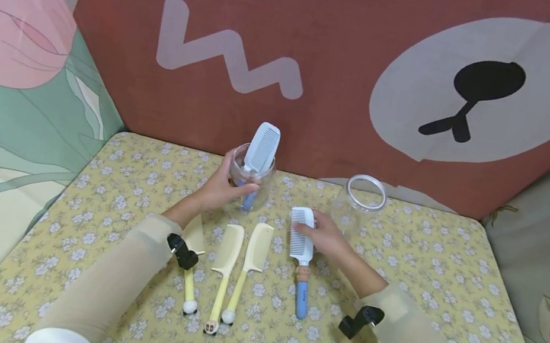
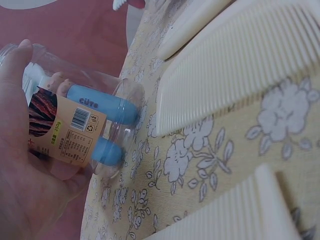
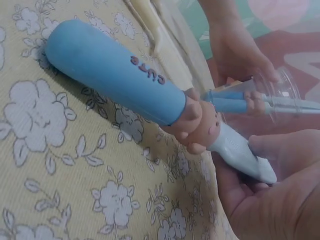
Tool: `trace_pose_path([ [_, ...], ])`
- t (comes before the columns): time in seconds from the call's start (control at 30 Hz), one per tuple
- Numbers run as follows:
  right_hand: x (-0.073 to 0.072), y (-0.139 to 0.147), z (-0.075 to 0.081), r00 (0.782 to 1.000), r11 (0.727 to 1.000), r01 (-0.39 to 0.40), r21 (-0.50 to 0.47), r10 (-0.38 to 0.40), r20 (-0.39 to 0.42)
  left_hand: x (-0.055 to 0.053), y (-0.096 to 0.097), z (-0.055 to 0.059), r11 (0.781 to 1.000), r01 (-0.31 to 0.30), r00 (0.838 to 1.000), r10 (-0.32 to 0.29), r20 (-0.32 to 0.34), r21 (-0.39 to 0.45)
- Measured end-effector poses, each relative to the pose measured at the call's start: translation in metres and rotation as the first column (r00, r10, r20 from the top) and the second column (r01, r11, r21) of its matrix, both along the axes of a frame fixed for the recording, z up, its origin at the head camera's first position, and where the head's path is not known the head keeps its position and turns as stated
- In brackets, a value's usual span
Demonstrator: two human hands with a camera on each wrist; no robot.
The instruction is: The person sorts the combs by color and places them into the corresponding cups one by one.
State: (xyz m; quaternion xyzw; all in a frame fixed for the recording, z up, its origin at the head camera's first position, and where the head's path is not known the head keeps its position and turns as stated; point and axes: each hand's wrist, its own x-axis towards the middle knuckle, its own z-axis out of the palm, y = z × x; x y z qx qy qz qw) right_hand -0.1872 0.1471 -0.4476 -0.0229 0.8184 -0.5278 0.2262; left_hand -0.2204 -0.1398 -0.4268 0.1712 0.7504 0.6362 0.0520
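My left hand grips a clear round jar near the back of the table. Inside the jar, combs with white heads lean upward, and two blue handles reach toward its bottom in the left wrist view. A printed label wraps the jar beside my left fingers. To the right, my right hand pinches another white comb by its toothed head. Its blue handle points toward the table's front edge, with a small brown figure where handle and head meet.
Three pale yellow combs lie side by side in front of the left jar, the leftmost partly behind my left forearm. A second clear jar with a pale rim stands behind my right hand. A printed cloth wall rises along the back edge.
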Motion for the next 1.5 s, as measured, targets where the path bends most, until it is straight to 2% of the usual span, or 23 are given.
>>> trace_pose_path([
  [0.1,0.0,0.005,0.0,1.0,0.998,-0.002,-0.057,0.004,0.025,0.0,0.0,0.0,1.0,0.003,1.0,-0.003,0.0,0.008],
  [0.3,0.001,0.014,0.0,0.993,0.982,-0.102,-0.159,0.11,0.04,-0.009,0.0,-0.017,1.0,-0.012,1.0,0.012,-0.009,0.001],
  [0.4,0.003,0.016,0.001,0.988,0.971,-0.138,-0.195,0.149,0.043,-0.012,-0.002,-0.022,1.0,-0.016,1.0,0.016,-0.01,-0.006],
  [0.53,0.002,0.019,0.004,0.983,0.952,-0.158,-0.263,0.177,0.048,-0.012,-0.003,-0.023,1.0,-0.022,1.0,0.022,-0.011,-0.014],
  [0.7,-0.002,0.022,0.017,0.981,0.932,-0.154,-0.328,0.184,0.061,-0.011,-0.003,-0.023,0.999,-0.029,1.0,0.029,-0.01,-0.025],
  [0.83,-0.006,0.025,0.032,0.985,0.931,-0.15,-0.333,0.17,0.03,-0.012,-0.003,-0.023,0.999,-0.028,1.0,0.028,-0.014,-0.023],
  [1.0,-0.01,0.027,0.056,0.994,0.943,-0.111,-0.312,0.106,-0.033,-0.011,-0.002,-0.021,0.999,-0.024,1.0,0.024,-0.001,-0.023],
  [1.13,-0.015,0.026,0.075,0.994,0.948,-0.065,-0.311,0.035,-0.1,-0.005,-0.001,-0.009,0.999,-0.018,1.0,0.018,0.018,-0.03],
  [1.23,-0.019,0.025,0.089,0.989,0.939,-0.05,-0.339,0.0,-0.147,0.001,0.0,0.003,0.999,-0.008,1.0,0.009,0.03,-0.035],
  [1.3,-0.021,0.023,0.096,0.984,0.933,-0.048,-0.358,-0.017,-0.177,0.003,0.0,0.006,0.999,-0.004,1.0,0.005,0.029,-0.037],
  [1.37,-0.024,0.022,0.103,0.978,0.929,-0.053,-0.366,-0.026,-0.208,0.002,0.0,0.005,0.999,-0.003,1.0,0.004,0.031,-0.034],
  [1.5,-0.028,0.018,0.114,0.964,0.931,-0.062,-0.361,-0.038,-0.264,-0.005,-0.002,-0.008,1.0,-0.003,1.0,0.003,0.027,-0.016],
])
